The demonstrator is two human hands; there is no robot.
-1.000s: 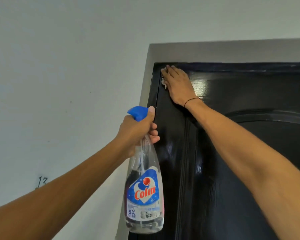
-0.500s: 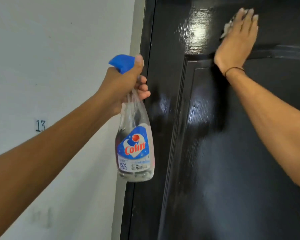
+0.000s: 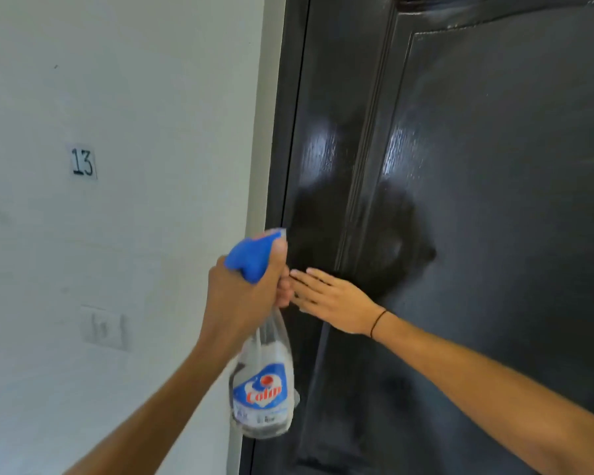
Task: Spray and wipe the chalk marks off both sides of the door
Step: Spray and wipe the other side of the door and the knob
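The fingers [image 3: 307, 281] of the right hand [image 3: 333, 301] lie straight and close together, flat against the black door [image 3: 494, 200], their tips reaching toward the door's left edge; whether a cloth sits under the palm cannot be told, since nothing shows past the hand's outline. A thin dark band [image 3: 378, 323] circles that wrist, and the forearm runs down and right out of the picture. Just beside those fingertips, almost touching them, the left hand [image 3: 244, 303] is curled round the neck of the spray bottle [image 3: 263, 389], thumb up along the blue trigger head [image 3: 254, 257], the nozzle pointing toward the door edge. The clear bottle hangs below the fist with its blue and red label facing the camera, its body overlapping the pale strip of door frame [image 3: 264, 132] and the door's left edge. The door fills the right half of the view: a plain vertical stile on the left, then a raised moulding line, then an inset panel that takes up the broad room above and to the right of the hands, glossy with light patches. Left of the frame stands a white wall [image 3: 134, 80] carrying a small label reading 13 [image 3: 82, 162] and, lower, a pale switch plate [image 3: 103, 327], well apart from both hands.
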